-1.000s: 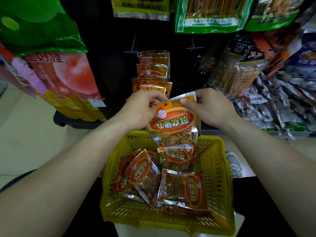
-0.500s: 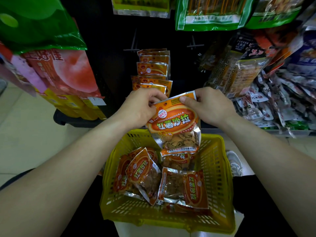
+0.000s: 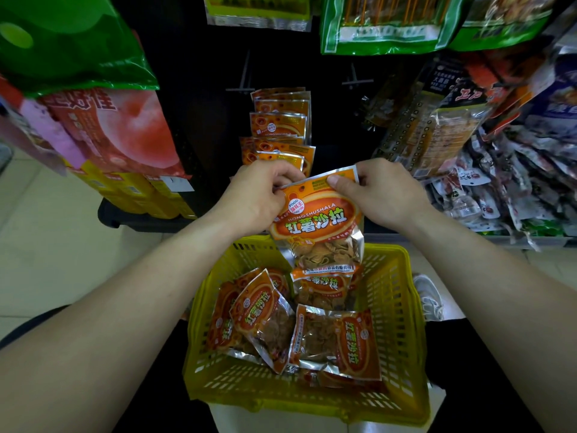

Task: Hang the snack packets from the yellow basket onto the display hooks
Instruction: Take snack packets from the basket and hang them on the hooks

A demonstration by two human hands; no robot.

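Head view: almost no change over the last second. Orange HONGSHUSHALA snack packet (image 3: 315, 223) held in the same spot, just above the yellow basket (image 3: 402, 307), top edge tipped slightly more. Probably lining up the hang hole; not hooked yet.

Grip: left hand (image 3: 256, 195) pinching the top-left corner, right hand (image 3: 384, 195) pinching the top-right.

Glossy foil pouch, with a clear lower window showing crisps. Loose packets (image 3: 265, 314) left in the basket, hung packets (image 3: 279, 123) just behind.
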